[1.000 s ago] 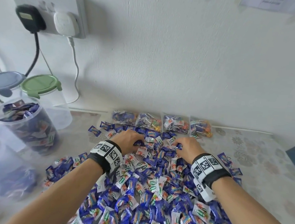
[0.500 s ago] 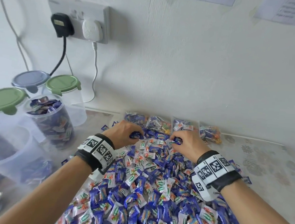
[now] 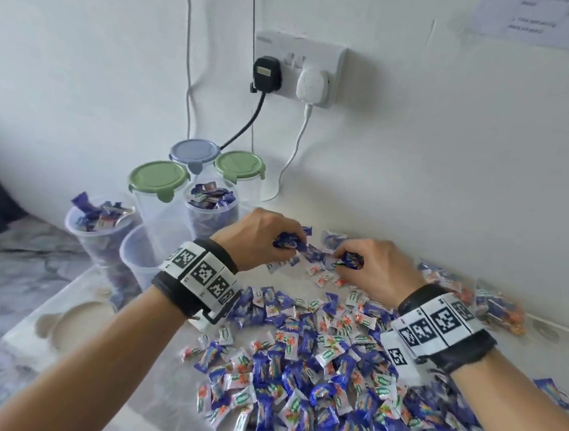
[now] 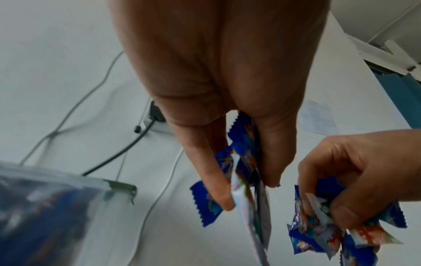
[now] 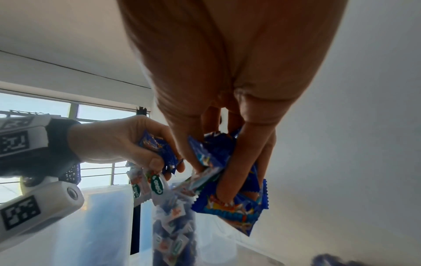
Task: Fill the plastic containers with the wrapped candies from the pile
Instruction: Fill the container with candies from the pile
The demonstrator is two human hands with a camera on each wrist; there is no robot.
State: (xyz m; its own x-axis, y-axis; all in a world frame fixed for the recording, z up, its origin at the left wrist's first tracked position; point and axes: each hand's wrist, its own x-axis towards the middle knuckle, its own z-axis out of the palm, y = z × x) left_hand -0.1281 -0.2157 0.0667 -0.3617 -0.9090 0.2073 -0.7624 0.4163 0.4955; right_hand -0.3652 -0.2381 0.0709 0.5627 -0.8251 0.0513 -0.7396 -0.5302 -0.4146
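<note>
- The left hand (image 3: 257, 238) and the right hand (image 3: 379, 270), which half a second earlier were pressed down into the far edge of the candy pile (image 3: 324, 373), had lifted clear of it and sat side by side in the middle of the head view.
- Each hand was closed around a small bunch of wrapped candies. The left hand's fingers (image 4: 205, 162) curled round several blue wrappers and at least 1 white one, and the right hand's fingers (image 5: 241, 162) bunched up a similar blue and white handful, with wrapper ends sticking out below.
- The view had swung left, so the group of plastic containers (image 3: 157, 238) now stood left of centre rather than at the frame's left edge.
- 2 open containers already held candies: a well-filled one (image 3: 209, 208) just left of the left hand and another (image 3: 97, 230) further left. An open container (image 3: 143, 258) in front looked nearly empty, though its blurred wall left that unclear.
- 3 lidded containers stood behind them: 2 with green lids (image 3: 158, 179) and 1 with a grey-blue lid (image 3: 194, 152).
- Bare tabletop (image 3: 308, 286) showed between the hands and the pile, which filled the lower right.
- Reading: the grab looked done and the carry to a container was due next. Most of the pile remained, so the task seemed far from finished.
</note>
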